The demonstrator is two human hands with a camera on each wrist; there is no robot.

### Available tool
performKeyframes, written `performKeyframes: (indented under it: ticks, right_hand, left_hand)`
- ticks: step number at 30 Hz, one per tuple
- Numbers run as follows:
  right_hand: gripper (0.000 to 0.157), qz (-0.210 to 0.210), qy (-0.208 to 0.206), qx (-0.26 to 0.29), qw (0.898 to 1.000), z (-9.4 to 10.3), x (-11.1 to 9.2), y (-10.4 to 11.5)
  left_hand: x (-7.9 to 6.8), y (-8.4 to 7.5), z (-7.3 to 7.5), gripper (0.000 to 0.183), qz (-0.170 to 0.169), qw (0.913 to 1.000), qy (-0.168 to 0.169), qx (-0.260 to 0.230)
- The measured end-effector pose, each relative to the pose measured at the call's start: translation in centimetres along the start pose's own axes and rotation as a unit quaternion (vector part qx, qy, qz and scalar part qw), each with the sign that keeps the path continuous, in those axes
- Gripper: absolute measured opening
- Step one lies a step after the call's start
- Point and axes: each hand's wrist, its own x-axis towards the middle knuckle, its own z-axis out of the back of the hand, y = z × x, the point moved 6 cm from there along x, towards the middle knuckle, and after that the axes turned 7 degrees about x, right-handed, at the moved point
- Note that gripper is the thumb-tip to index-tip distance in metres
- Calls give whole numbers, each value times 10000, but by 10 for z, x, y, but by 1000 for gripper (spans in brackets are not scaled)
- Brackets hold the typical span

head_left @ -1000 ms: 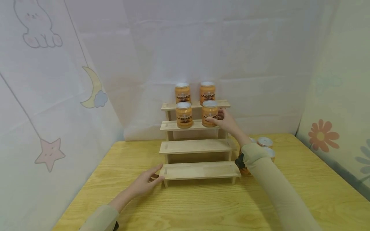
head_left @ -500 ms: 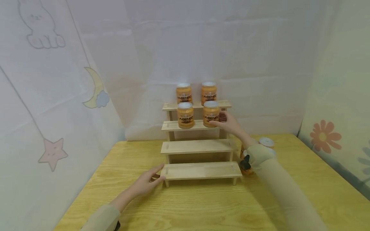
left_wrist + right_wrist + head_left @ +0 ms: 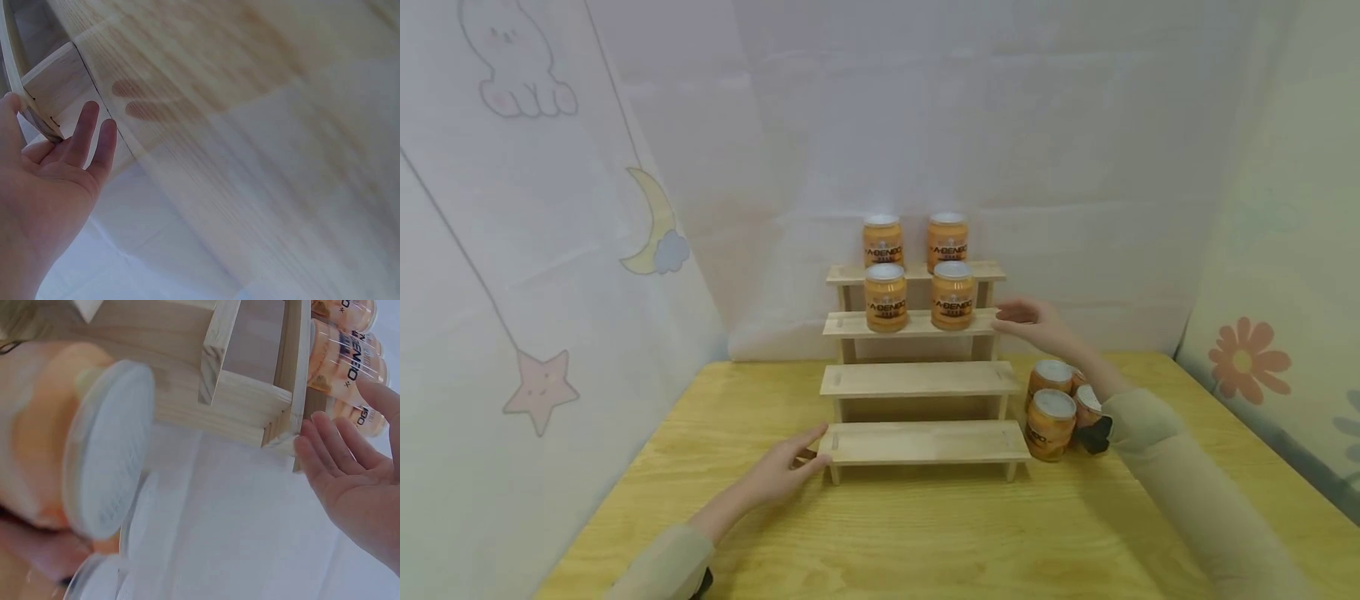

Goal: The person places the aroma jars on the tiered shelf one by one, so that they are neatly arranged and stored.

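4 upright jars [image 3: 952, 298] face forward, left hand [image 3: 778, 476] spread against rack [image 3: 917, 379], right hand [image 3: 1041, 327] loose.

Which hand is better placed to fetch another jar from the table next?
Probably the right hand: it looks empty and is nearer the clustered jars on the table's right side. The left hand is across the stand, at its bottom step's left end.

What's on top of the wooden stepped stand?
Two rear jars stand on the top step, two front jars on the step below. The front jars cover part of the rear jars' bottoms; anything small directly behind is hidden.
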Motion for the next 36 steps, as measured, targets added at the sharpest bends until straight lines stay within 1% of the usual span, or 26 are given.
performKeyframes:
  ticks: [2, 6, 8, 13, 17, 20, 23, 25, 28, 36]
  right_hand:
    - [50, 13, 59, -84, 9999, 4, -8, 1]
    - [47, -115, 178, -339, 9992, 8, -29, -2]
    - [47, -219, 235, -422, 9986, 7, -39, -9]
    - [46, -315, 296, -624, 9971, 4, -61, -22]
    - [43, -254, 273, -883, 9954, 2, -75, -25]
    - [42, -134, 209, -1152, 9930, -1, -83, -27]
    - [45, -97, 156, -1393, 9901, -4, -92, -31]
    - [48, -91, 141, -1425, 9896, -5, -95, -35]
    - [50, -191, 47, -1405, 9899, -5, -99, -40]
    - [54, -342, -133, -1394, 9896, -4, -103, -50]
  left_hand:
    - [0, -1, 2, 65, -1, 10000, -3, 31]
    - [-1, -4, 3, 66, -36, 10000, 28, 36]
    - [-3, -4, 2, 65, -37, 10000, 35, 13]
    - [-5, -3, 0, 65, 5, 10000, 50, -43]
    - [-4, -4, 0, 66, -2, 10000, 44, -60]
    - [-3, -4, 2, 66, -11, 10000, 18, -37]
    - [-3, -2, 2, 66, 13, 10000, 15, 23]
    - [-2, -2, 2, 66, 22, 10000, 12, 51]
    - [-2, -2, 2, 66, 5, 10000, 7, 36]
    - [-1, -2, 1, 66, -11, 10000, 19, -3]
